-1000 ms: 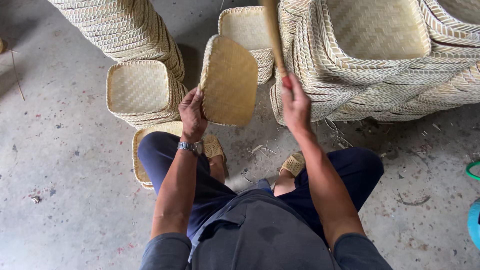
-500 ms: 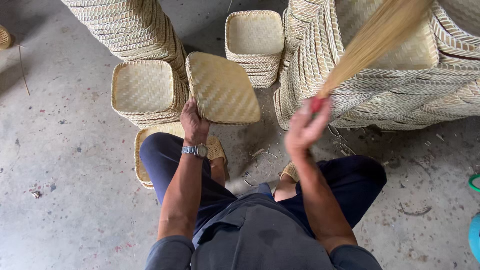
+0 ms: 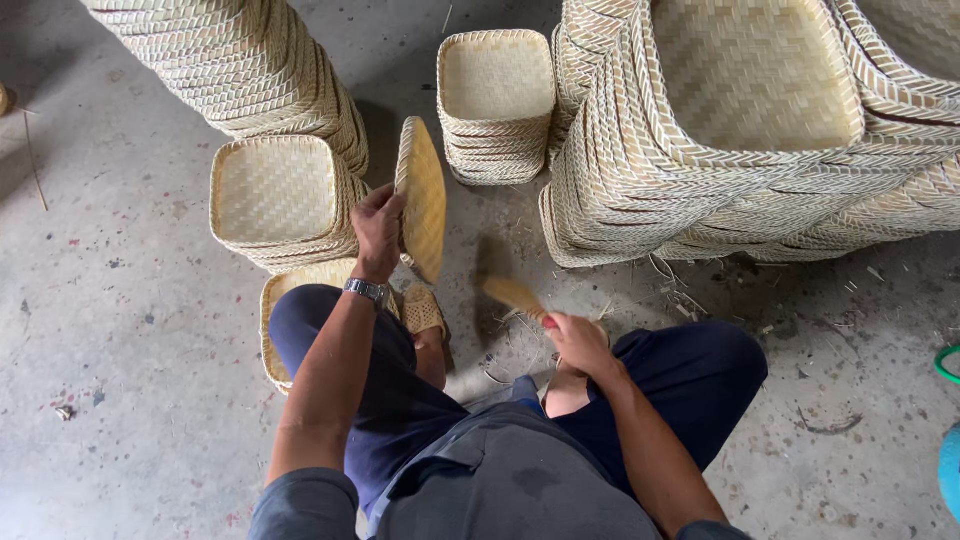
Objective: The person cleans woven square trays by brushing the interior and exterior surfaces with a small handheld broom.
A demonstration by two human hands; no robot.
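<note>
My left hand (image 3: 378, 228) grips a square woven bamboo tray (image 3: 424, 196) by its rim and holds it on edge above my knees. A watch sits on that wrist. My right hand (image 3: 578, 342) is closed around the red handle of a small straw brush (image 3: 514, 296), whose bristles point left and low, near the floor between my legs. The brush is blurred. I sit low with dark blue trousers and woven sandals (image 3: 424, 308).
Stacks of woven trays surround me: a tall one at the top left (image 3: 240, 60), a short one beside it (image 3: 278, 198), a small one ahead (image 3: 497, 100), large ones on the right (image 3: 740, 150). Another tray (image 3: 290, 290) lies under my left leg. Straw scraps litter the concrete floor.
The right hand swung the brush down from above the stacks to near the floor. The left hand turned the tray from face-on to edge-on.
</note>
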